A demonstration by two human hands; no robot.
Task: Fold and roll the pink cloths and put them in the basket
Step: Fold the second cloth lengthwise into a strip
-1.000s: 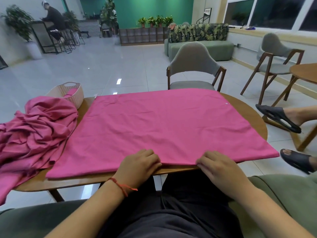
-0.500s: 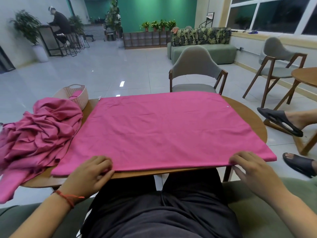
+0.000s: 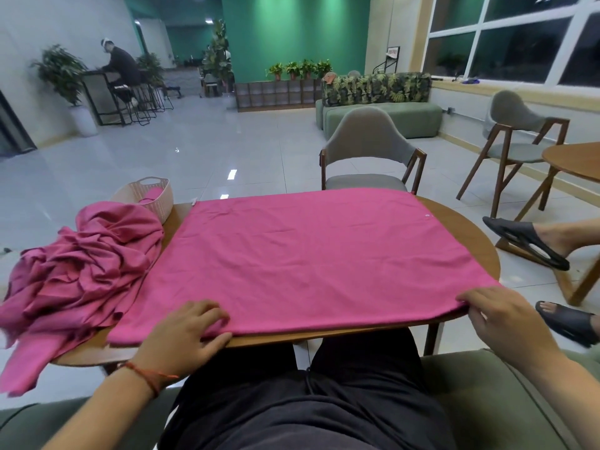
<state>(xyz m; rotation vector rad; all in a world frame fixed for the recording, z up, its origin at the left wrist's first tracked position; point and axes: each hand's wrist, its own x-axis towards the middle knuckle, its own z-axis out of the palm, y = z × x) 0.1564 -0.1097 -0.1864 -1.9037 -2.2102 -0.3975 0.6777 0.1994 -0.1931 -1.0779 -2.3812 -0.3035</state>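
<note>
On the far left of the round desk (image 3: 480, 241) lies a crumpled heap of pink cloths (image 3: 81, 271), partly hanging over the edge. Just behind it stands a pale basket (image 3: 162, 198) with one pink roll (image 3: 150, 193) already inside. A single pink cloth (image 3: 308, 254) is spread flat across most of the desk. A second ago both hands sat close together at the middle of its near edge. They have since slid apart. The left hand (image 3: 185, 329) now has its fingers curled over the near edge toward the left corner, with the thumb at the hem. The right hand (image 3: 500, 316) pinches the near right corner. The cloth looks smoothed out and held at both ends, so the first fold is probably next. Only one cloth is in the basket so far.
</note>
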